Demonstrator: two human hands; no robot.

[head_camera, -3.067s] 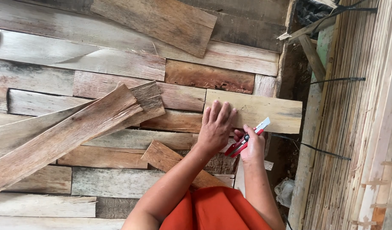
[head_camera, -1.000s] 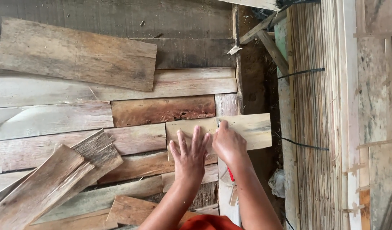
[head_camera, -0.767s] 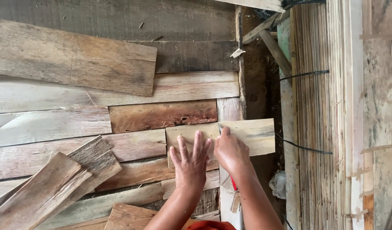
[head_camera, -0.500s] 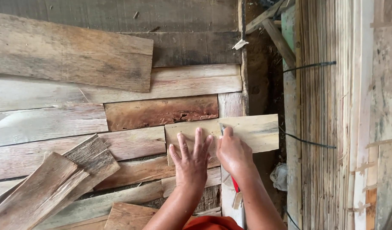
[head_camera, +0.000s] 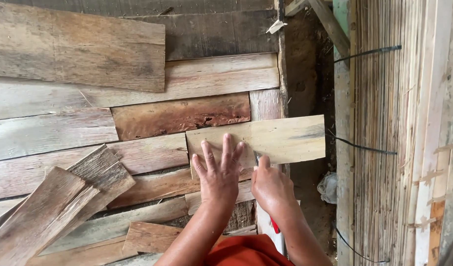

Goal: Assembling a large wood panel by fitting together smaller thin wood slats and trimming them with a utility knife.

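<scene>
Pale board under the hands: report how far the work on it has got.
Done: the pale board lies flat across the plank floor, left hand spread on it. In hand: the right hand presses a red-handled tool at its lower edge; the tip is too small to identify. Left: no mark or cut is visible on the board.

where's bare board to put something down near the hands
Free: the pale plank right of the left hand, and the reddish board above it. Crowded: loose stacked boards lower left; the right hand grips a red-handled tool.
</scene>
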